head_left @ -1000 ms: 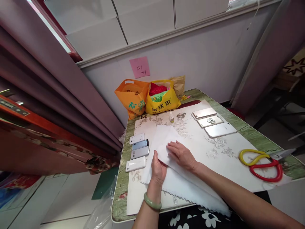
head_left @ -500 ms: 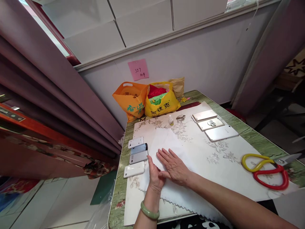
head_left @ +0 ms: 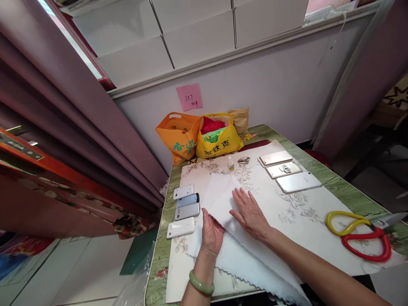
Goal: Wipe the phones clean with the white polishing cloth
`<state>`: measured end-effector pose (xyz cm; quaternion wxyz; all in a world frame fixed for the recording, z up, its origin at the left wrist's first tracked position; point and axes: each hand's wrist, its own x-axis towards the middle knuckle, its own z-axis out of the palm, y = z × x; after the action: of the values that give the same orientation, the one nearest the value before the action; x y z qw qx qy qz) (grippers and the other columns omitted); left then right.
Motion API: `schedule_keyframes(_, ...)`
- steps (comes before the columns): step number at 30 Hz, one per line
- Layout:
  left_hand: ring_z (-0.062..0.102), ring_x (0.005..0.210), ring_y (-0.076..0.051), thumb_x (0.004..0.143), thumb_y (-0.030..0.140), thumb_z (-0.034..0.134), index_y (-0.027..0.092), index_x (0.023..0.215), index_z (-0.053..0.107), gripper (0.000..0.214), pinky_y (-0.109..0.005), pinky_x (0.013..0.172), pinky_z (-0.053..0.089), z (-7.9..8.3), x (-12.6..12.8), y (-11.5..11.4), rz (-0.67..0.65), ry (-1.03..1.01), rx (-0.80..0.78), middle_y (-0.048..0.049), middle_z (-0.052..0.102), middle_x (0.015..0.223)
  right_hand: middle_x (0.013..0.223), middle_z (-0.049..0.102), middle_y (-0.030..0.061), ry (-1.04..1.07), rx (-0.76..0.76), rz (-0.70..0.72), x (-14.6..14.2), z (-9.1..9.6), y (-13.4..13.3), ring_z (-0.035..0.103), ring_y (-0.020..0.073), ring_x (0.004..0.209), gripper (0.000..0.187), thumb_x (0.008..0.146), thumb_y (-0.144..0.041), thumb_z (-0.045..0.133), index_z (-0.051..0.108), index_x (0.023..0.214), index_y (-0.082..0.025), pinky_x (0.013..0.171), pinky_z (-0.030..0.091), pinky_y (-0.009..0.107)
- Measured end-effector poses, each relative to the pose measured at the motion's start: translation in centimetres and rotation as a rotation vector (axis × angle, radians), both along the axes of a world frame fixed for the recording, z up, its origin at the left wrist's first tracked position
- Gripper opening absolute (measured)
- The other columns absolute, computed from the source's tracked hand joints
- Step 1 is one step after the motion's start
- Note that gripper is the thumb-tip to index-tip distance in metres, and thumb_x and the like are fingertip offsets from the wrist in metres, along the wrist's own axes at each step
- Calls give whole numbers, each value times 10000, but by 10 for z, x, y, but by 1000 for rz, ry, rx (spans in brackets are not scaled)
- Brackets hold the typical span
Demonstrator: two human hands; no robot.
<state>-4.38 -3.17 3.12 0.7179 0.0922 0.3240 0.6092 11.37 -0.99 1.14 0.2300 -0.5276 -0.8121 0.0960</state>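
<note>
A white cloth with a zigzag edge lies folded on the table's white floral mat. My right hand rests flat on the cloth's upper layer, fingers spread. My left hand, with a green bangle on the wrist, lies at the cloth's left edge, fingers partly tucked under the upper layer and thumb on top. Several small phones sit in a column just left of the cloth.
Three larger phones lie at the far right of the mat. Big red-and-yellow scissors sit near the right edge. A small bottle, an orange bag and a yellow bag stand at the back by the wall.
My right hand slid left across the cloth, then back up and right. My left hand stays at the cloth's left edge. The upper layer's edge now shows as a diagonal fold.
</note>
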Motion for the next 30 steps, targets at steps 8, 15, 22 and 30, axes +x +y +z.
schedule_keyframes(8, 416, 1358, -275, 879, 559, 511, 139, 1330, 546, 617, -428, 1153, 314, -3, -1, -2, 21, -33, -44, -132, 551, 1382, 1540, 291, 169, -109, 74, -12, -36, -18, -11, 205, 305, 1446, 746, 957, -586, 313, 253, 1509, -88, 1171, 71, 571)
schedule_keyframes(15, 507, 1285, -281, 849, 598, 526, 137, 1223, 604, 598, -426, 1113, 372, -2, -7, -7, -47, -99, -103, -160, 604, 1309, 1574, 234, 51, -40, 66, 199, -57, -2, -24, 179, 241, 1459, 608, 997, -511, 284, 203, 1530, -231, 1186, 76, 513)
schedule_keyframes(22, 535, 1257, -277, 860, 531, 548, 132, 1179, 621, 516, -438, 1103, 384, -2, -5, -5, -14, -66, -122, -159, 662, 1211, 1572, 232, 56, -11, 72, 273, -48, -4, -21, 204, 235, 1452, 699, 966, -580, 342, 153, 1538, -226, 1185, 133, 468)
schedule_keyframes(30, 524, 1271, -237, 853, 476, 603, 140, 1184, 622, 472, -357, 1111, 386, -4, -2, -4, 85, 34, -155, -123, 660, 1236, 1568, 240, 74, -18, 39, 268, -40, -3, -18, 223, 240, 1446, 706, 964, -578, 347, 167, 1537, -206, 1182, 143, 470)
